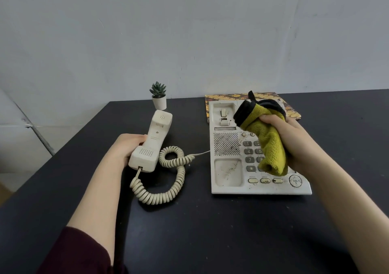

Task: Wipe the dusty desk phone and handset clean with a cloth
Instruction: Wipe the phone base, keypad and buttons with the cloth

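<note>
A cream desk phone base (228, 171) lies flat on the black desk (210, 231), right of centre, speckled with dirt around its empty cradle and buttons. My right hand (294, 143) is closed on a bunched yellow-green cloth with black edging (269, 139), held just over the keypad and hiding part of it. My left hand (128, 145) grips the cream handset (153, 143) from its left side, earpiece pointing away, off the base and to its left. A coiled cord (168, 177) runs from the handset's near end across the desk to the base.
A small potted succulent (159, 97) stands behind the handset near the desk's far edge. A patterned yellow and black book or folder (223, 98) lies under the far end of the phone base. A pale wall rises behind the desk, whose left edge slants toward me.
</note>
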`<state>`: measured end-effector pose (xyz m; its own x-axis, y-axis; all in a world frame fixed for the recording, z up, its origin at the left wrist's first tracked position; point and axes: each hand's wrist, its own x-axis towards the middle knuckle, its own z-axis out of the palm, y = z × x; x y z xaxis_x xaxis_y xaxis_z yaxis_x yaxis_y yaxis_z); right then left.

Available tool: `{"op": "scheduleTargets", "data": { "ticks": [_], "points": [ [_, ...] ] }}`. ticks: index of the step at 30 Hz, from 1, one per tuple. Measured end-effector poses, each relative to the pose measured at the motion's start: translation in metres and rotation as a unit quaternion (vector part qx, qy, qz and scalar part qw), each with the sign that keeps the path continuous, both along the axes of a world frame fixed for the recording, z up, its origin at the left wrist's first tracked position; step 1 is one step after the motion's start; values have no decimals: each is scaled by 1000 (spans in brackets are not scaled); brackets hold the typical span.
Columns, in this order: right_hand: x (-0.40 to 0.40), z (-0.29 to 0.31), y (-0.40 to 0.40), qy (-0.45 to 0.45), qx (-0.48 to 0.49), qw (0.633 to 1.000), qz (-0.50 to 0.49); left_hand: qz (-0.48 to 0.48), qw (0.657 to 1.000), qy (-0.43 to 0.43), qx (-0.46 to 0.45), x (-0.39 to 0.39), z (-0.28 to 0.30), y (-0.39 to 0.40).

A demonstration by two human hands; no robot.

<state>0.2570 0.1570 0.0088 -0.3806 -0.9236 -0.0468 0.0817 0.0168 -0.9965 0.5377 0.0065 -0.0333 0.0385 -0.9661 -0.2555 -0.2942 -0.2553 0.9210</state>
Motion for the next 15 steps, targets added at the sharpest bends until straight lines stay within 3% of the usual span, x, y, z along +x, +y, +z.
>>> {"op": "scheduleTargets", "data": {
  "ticks": [7, 15],
  "points": [
    [11, -5, 0, -3, 6, 1000, 16, -36, 997, -52, -33, -2, -2, -2],
    [13, -7, -2, -18, 0, 1000, 2, 7, 990, -91, -105, 6, -15, -14]
  ]
}}
